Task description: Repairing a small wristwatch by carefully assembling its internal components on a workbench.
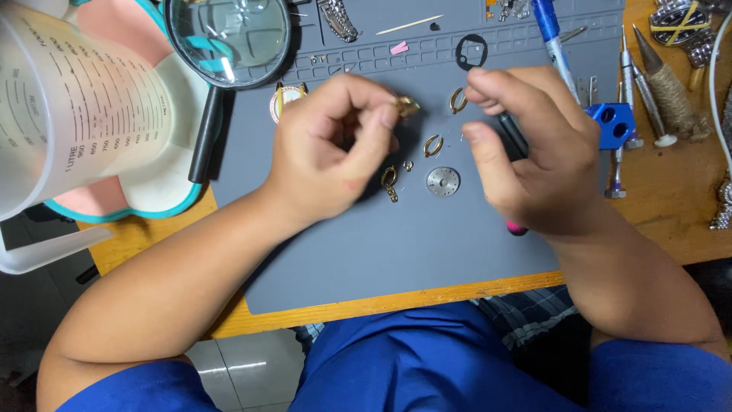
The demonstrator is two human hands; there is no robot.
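Note:
My left hand (pixel 335 145) pinches a small gold-coloured metal link (pixel 407 105) between thumb and fingertips above a grey work mat (pixel 396 244). My right hand (pixel 534 149) is curled around a black tool with a pink end (pixel 516 227), its fingertips close to the link. On the mat between the hands lie gold oval links (pixel 433 145), another gold link (pixel 457 99), a short gold chain piece (pixel 390 181) and a round silver toothed disc (pixel 443 181).
A black ring (pixel 470 52) lies further back on the mat. A magnifying glass (pixel 227 38) and a clear measuring jug (pixel 69 99) stand at the left. A blue block (pixel 612 122), small screwdrivers (pixel 627 84) and a blue pen (pixel 550 30) are at the right on the wooden table.

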